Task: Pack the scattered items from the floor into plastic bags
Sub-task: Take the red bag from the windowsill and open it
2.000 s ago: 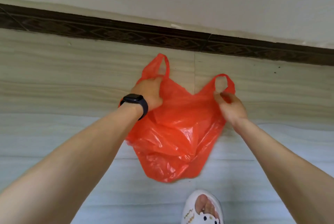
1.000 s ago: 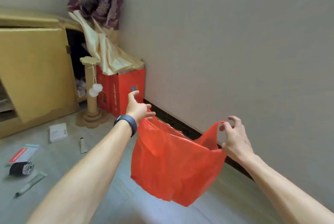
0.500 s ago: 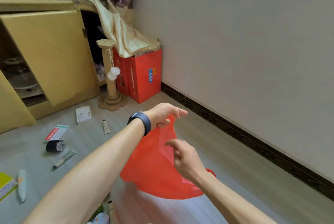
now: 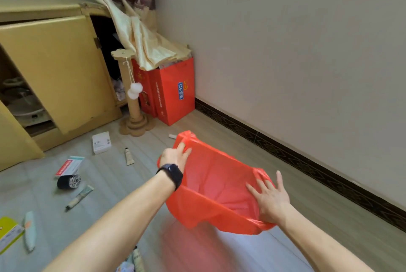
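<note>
Red plastic bag (image 4: 216, 186) hangs open-mouthed at lower centre of the frame, above the floor (image 4: 318, 194). The right hand (image 4: 271, 200) presses its straight, widely spread fingers (image 4: 262, 186) against the bag's near right wall. The left hand (image 4: 174, 157) lays fairly straight fingers on the upper left rim; whether its thumb pinches the plastic, I cannot tell. A white box (image 4: 101, 142) and a tube (image 4: 129, 156) lie on the floor, left of centre.

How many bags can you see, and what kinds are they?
Thin red plastic bag: 1
Red paper gift bags: 2
Total: 3
</note>
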`<state>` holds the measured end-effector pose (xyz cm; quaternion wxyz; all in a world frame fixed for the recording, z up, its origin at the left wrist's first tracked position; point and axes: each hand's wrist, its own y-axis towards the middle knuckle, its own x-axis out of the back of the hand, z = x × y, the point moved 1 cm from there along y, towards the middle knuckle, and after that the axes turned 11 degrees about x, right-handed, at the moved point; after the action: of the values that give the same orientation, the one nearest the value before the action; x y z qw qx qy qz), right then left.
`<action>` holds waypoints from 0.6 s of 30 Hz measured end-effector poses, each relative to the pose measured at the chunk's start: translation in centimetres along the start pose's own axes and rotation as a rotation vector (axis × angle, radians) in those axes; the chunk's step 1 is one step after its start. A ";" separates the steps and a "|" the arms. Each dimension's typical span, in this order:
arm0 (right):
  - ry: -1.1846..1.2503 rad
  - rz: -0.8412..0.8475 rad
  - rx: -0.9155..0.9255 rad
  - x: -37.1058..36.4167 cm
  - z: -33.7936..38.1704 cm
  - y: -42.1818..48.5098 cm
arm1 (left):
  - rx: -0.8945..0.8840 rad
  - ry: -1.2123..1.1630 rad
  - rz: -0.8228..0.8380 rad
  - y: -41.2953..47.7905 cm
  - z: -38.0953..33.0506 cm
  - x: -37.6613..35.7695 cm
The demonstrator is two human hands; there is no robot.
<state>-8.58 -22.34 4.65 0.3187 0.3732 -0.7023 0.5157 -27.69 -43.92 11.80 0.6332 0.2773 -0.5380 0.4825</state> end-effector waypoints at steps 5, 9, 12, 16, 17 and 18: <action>-0.067 0.005 0.013 -0.6 -2.5 0.1 | 0.027 0.075 0.034 1.6 -0.5 -6.7; -0.025 0.071 0.050 -3.4 -1.9 1.4 | -0.070 0.312 0.150 1.1 -0.9 -9.6; 0.001 0.112 0.082 -5.9 -1.0 3.3 | -0.101 0.349 0.172 1.8 -1.1 -12.7; -0.018 0.157 0.096 -9.7 -0.2 7.2 | -0.130 0.379 0.157 3.6 -2.6 -17.5; -0.028 0.169 0.104 -10.7 -0.1 8.3 | -0.140 0.393 0.178 4.2 -3.1 -18.8; -0.040 0.175 0.112 -11.5 0.0 9.2 | -0.143 0.404 0.190 4.7 -3.5 -20.1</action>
<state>-10.43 -18.38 -9.38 0.2369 0.3378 -0.7084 0.5726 -29.65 -45.37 -9.00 0.6976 0.0778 -0.4570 0.5463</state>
